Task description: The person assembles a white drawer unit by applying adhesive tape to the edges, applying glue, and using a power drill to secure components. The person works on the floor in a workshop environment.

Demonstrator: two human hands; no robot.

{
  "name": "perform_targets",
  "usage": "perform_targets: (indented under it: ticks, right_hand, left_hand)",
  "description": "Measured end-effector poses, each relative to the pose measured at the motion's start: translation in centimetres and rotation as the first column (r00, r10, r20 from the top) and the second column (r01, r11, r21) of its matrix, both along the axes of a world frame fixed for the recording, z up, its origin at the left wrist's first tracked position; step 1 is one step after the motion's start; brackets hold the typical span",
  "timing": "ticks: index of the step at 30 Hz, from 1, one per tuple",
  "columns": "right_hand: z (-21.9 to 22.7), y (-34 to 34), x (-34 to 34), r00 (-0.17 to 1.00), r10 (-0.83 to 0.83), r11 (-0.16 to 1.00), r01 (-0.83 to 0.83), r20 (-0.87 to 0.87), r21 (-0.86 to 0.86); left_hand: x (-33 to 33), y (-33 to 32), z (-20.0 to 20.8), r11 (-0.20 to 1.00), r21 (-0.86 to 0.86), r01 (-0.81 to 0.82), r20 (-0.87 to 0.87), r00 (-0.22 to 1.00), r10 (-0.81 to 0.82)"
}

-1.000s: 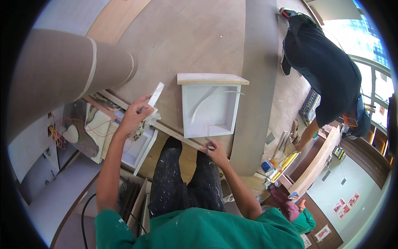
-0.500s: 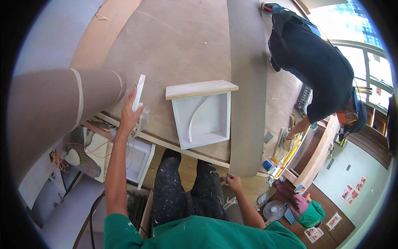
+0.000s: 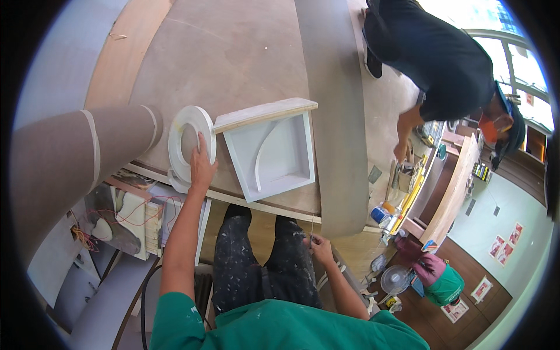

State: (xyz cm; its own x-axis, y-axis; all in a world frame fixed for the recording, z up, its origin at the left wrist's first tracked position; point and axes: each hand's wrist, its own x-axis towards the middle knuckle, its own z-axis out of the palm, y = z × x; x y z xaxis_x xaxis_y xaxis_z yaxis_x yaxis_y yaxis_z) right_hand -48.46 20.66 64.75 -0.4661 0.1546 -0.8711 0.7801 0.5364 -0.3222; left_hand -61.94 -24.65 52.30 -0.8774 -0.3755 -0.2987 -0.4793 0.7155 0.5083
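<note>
The white roll [image 3: 176,140] looks like smooth plastic, though its sheen is hard to judge. The drawer [image 3: 286,151] has smooth white-faced panels and bare wood along its front edge; the counter [image 3: 233,64] looks matt, the trousers [image 3: 238,251] paint-flecked cloth.

Hiding part of white roll [image 3: 193,114] behind left hand [image 3: 203,167]. Enclosing end of thin tool [image 3: 312,224] in right hand [image 3: 320,248], kind staying too small to tell. Blocking lower white drawer [image 3: 204,227] behind left forearm [image 3: 179,245]. Cropping co-worker [image 3: 434,49] at top edge, green shirt [image 3: 280,326] at bottom.
</note>
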Motion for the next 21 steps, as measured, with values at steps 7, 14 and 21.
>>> perform_targets:
  ticks: [7, 14, 21]
  right_hand:
    - [0.3, 2.9, 1.1, 0.997, -0.074, 0.996, 0.074, 0.021, -0.041]
    - [0.1, 8.1, 4.3, 1.0, -0.013, 1.0, 0.013, 0.026, 0.016]
    - [-2.5, 13.3, 4.5, 0.993, 0.116, 0.986, -0.112, -0.021, 0.121]
  left_hand:
    - [-0.4, 0.7, -1.6, 0.997, -0.063, -0.054, -0.056, 0.997, 0.051]
    - [-4.2, -3.1, 0.9, 0.991, -0.048, -0.122, -0.265, 0.959, 0.105]
    - [-7.8, -6.1, -0.9, 0.87, -0.293, 0.397, -0.063, 0.9, -0.432]
